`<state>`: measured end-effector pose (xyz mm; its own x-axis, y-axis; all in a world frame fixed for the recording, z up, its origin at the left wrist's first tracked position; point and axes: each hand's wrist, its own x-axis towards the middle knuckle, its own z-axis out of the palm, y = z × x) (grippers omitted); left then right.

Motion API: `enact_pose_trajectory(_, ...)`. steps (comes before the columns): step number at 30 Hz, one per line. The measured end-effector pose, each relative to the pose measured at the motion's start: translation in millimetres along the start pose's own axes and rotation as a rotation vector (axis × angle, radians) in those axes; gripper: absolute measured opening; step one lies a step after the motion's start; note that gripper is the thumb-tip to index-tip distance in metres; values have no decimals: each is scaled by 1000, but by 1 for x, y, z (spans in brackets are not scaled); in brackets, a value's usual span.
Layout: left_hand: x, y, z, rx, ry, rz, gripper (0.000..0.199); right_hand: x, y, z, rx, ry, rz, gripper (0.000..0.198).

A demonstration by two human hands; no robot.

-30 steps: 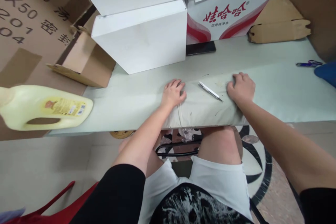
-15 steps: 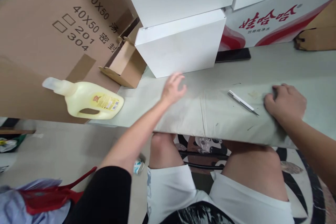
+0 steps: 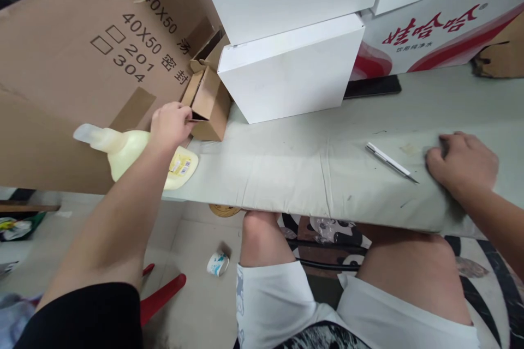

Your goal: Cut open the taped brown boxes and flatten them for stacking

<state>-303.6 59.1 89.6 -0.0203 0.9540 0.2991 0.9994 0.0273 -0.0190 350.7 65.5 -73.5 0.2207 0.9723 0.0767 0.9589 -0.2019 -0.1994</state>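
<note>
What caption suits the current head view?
Left hand at a small cardboard box, right hand resting on the table beside a white pen.

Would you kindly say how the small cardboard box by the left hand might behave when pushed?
The small cardboard box looks fairly stiff, its walls standing straight. The thin flap at the left hand would probably bend if pressed. Its flat faces suggest sliding rather than rolling.

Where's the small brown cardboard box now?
Head view, left of centre: the small brown cardboard box sits between the large printed brown carton and the lower white cardboard box, the bare left hand at its flap.
</note>
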Motion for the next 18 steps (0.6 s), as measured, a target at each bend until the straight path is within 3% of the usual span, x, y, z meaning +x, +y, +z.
enact_pose_trajectory(4, -16, 53, -12, 46, -35, 42, 19, 0, -5, -5, -8, -18, 21, 60)
enact_pose_trajectory(7, -43, 97, -26, -32, -10, 87, 17, 1, -5, -6, 37, -11, 53, 55)
enact_pose_trajectory(13, -114, 182, -51, -290, 84, 463, 17, 4, -1, -13, 69, -85, 3, 60)
enact_pose_trajectory(15, -129, 208, -58, -359, 163, 580, 10, 3, -3, -21, 72, -109, -27, 60)
enact_pose_trajectory(18, -137, 246, -62, -491, 222, 697, 17, -8, -15, -40, 91, -79, -92, 55)
